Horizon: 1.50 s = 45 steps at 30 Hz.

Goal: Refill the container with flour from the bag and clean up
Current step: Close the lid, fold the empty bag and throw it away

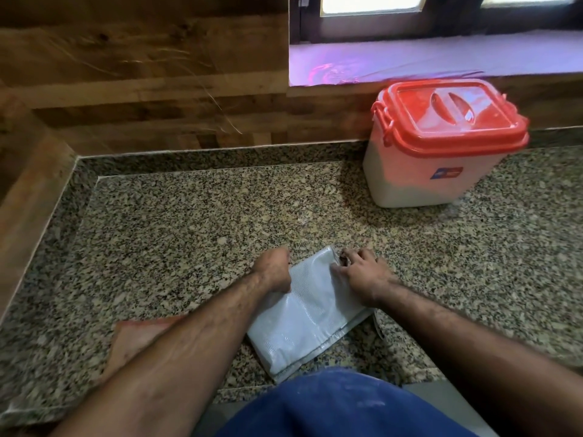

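The flour bag (pixel 303 323), silvery white and flattened, lies folded on the speckled granite counter (pixel 189 222) near its front edge. My left hand (pixel 273 270) presses on the bag's left edge with fingers curled under. My right hand (pixel 359 272) lies on the bag's far right corner, fingers spread and pinching the fold. The white container (pixel 422 171) stands at the back right, its red lid (pixel 448 115) closed and the side clip down.
A reddish-brown cloth (pixel 135 339) lies on the counter under my left forearm. Wooden wall panels (pixel 142 74) run behind and to the left. A window sill (pixel 441 58) sits above the container. My blue clothing (pixel 340 405) shows at the bottom.
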Available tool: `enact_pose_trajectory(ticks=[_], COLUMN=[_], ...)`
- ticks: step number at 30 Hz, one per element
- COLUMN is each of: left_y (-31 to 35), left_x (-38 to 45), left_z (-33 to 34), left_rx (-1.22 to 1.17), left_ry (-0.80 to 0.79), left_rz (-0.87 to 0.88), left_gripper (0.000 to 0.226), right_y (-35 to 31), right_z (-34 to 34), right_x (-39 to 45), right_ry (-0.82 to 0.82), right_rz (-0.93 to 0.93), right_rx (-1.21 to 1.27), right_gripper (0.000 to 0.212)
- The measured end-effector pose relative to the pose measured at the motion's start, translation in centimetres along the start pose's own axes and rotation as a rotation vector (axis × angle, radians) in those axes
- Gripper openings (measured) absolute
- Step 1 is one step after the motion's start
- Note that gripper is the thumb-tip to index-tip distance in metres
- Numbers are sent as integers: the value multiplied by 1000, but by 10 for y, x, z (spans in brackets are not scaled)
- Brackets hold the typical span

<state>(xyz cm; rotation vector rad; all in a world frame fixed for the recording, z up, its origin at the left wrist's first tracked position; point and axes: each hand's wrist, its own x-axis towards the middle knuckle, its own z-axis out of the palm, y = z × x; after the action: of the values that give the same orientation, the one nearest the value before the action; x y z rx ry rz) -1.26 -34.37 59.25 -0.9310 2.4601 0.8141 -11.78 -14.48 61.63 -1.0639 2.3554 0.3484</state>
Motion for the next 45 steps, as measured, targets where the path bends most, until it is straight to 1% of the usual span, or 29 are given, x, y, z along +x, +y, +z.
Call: enact_pose_trajectory(ticks=[4, 7, 8, 10, 11, 13, 14, 15, 16, 17, 18, 19, 20, 21, 22, 23, 24, 25, 26, 27, 29, 32, 36, 38, 40, 41, 42, 43, 45], left_y=[-2, 2, 2, -2, -8, -20, -26, -32, -39, -46, -52, -60, -65, -70, -73, -75, -75, -74, -73, -73, -79, -92, -101, -102, -101, -100, -99, -96, -92], left_x=[0, -3, -3, -2, -2, -9, -16, -22, -27, -29, -30, -29, -29, -29, -31, -32, -35, -37, -39, -40, -40, -36, -40, -46, -51, -52, -50, -50, -48], left_z=[6, 3, 1, -7, -12, -23, -30, -38, -45, -50, -54, -55, -57, -57, -56, -53, -49, -45, -41, -37, -32, -29, -30, -31, -30, -27, -23, -20, -13], left_rx=[-65, -113, -116, -141, -193, -410, -527, -631, -722, -807, -898, -998, -1097, -1178, -1255, -1317, -1372, -1418, -1456, -1478, -1480, -1412, -1473, -1505, -1494, -1513, -1546, -1578, -1615], left_ry=[-43, -63, -73, -95, -109, -155, -160, -153, -132, -104, -73, -47, -21, 2, 18, 23, 18, 7, -12, -33, -73, -106, -120, -196, -268, -271, -248, -207, -105], left_rz=[-30, -19, -3, 46, 76, 127, 153, 158, 156, 155, 156, 155, 140, 120, 104, 107, 118, 131, 144, 150, 136, 85, 15, 66, 85, 67, 42, 20, 11], left_gripper=[40, 34, 30, 22, 18, 9, 8, 14, 18, 20, 22, 26, 32, 38, 40, 38, 37, 37, 40, 43, 44, 49, 54, 47, 24, 15, 15, 18, 28], right_y=[-6, -9, -9, -7, -5, -1, 0, -1, -2, -6, -10, -14, -16, -17, -20, -23, -27, -31, -34, -34, -30, -20, -23, -24, -23, -21, -20, -19, -16], right_z=[6, 4, 2, -4, -6, -6, -3, -1, 1, 3, 4, 4, 4, 4, 3, 2, -2, -6, -10, -12, -17, -22, -28, -30, -29, -28, -27, -27, -24], right_x=[0, 3, 5, 7, 7, 3, 0, -3, -4, -5, -4, -2, 0, 2, 4, 5, 3, 2, 3, 5, 7, 8, 3, 1, 3, 6, 7, 9, 9], right_ry=[50, 20, 12, 60, 129, 365, 495, 602, 671, 691, 662, 599, 506, 380, 228, 98, 8, -40, -55, -56, -71, -89, -58, -52, -68, -76, -89, -119, -266], right_rz=[-30, -20, -18, -18, -12, 13, 45, 101, 173, 249, 311, 340, 317, 251, 152, 37, -50, -92, -113, -124, -141, -145, -114, -77, -39, -27, -23, -4, 57], right_rx=[-28, 7, 23, 74, 139, 423, 604, 754, 850, 926, 1033, 1195, 1399, 1598, 1745, 1833, 1871, 1867, 1856, 1850, 1845, 1788, 1800, 1843, 1866, 1880, 1911, 1970, 2041], right_gripper=[91, 91, 85, 61, 52, 45, 47, 53, 61, 73, 85, 97, 108, 114, 108, 92, 70, 53, 47, 47, 54, 63, 50, 46, 34, 28, 25, 27, 50])
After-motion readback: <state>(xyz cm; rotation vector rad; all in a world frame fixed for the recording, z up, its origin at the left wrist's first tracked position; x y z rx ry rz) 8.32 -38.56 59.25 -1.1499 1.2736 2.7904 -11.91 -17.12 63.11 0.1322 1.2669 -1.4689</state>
